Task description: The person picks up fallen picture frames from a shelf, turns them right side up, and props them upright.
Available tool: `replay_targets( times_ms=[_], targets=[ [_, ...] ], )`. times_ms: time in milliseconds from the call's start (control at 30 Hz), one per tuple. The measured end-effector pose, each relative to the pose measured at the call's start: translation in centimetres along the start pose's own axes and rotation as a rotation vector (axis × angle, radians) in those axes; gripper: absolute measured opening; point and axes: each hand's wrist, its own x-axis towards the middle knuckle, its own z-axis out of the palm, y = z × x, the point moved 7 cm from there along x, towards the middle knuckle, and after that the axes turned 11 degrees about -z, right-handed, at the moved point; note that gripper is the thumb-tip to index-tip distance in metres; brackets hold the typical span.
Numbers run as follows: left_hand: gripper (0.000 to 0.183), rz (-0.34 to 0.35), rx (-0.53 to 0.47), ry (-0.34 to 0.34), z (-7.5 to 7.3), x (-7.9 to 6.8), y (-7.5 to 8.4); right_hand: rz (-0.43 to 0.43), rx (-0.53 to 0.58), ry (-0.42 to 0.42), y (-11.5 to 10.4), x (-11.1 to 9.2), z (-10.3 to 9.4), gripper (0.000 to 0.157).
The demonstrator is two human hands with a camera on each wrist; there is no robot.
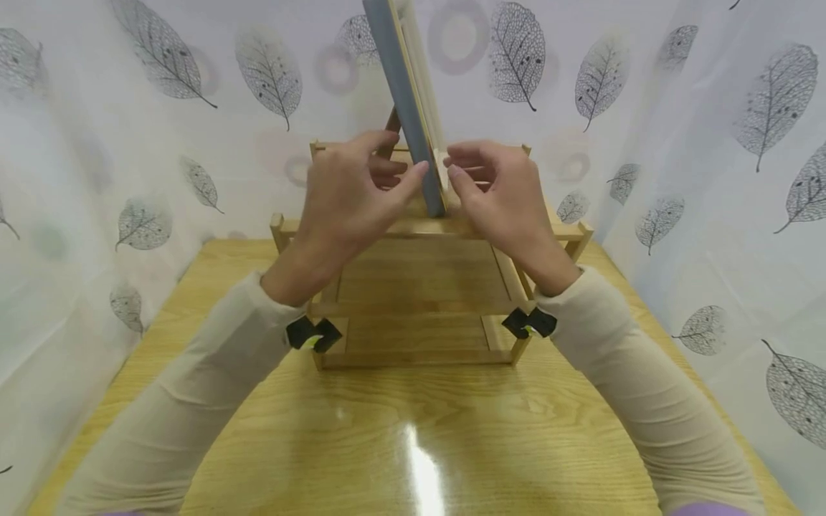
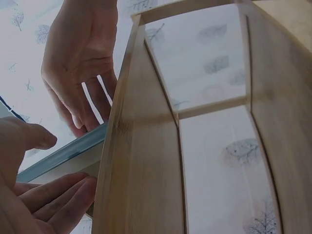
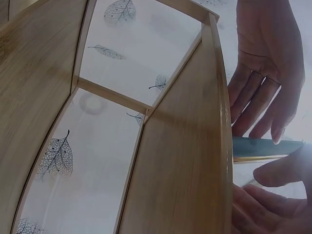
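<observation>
A photo-frame-like panel [image 1: 413, 107], seen edge-on with a blue-grey side, a gold line and a brown strut [image 1: 388, 136] at its left, stands tilted on the top shelf of a wooden rack [image 1: 419, 308]. On its left, my left hand [image 1: 355, 190] has loosely bent fingers and its thumb tip at the panel's edge. My right hand [image 1: 503, 190] is cupped on the other side, thumb and fingertips close to the panel. Neither hand wraps round it; whether the fingertips touch cannot be told. The right wrist view shows the panel's blue edge [image 3: 261, 145] between both hands.
The rack has raised wooden rails and lower shelves, and stands on a glossy wood-grain table [image 1: 413, 416]. Pale curtains [image 1: 271, 43] with a leaf print surround the table at the back and both sides. Black marker tags [image 1: 314, 335] sit near each wrist.
</observation>
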Motion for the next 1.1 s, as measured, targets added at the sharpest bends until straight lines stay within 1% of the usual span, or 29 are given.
replay_targets(
  times_ms=[167,333,567,833,1100],
  targets=[
    [0.047,-0.036,0.015,-0.021,0.7,0.3,-0.3,0.037,0.0,0.052,0.4,0.1,-0.8,0.021],
    [0.051,-0.067,0.025,-0.059,1.4,0.5,-0.6,0.052,-0.031,0.072,1.0,0.2,-1.3,0.021],
    [0.046,-0.053,0.003,-0.061,1.8,0.6,-0.6,0.062,-0.043,0.082,1.5,0.4,-1.4,0.021],
    [0.041,-0.074,0.012,-0.08,2.3,0.8,-0.8,0.085,-0.048,0.096,1.9,0.3,-1.6,0.021],
    [0.038,-0.089,0.014,-0.072,2.3,1.0,-0.9,0.09,-0.06,0.1,2.2,0.3,-1.6,0.022]
  ],
)
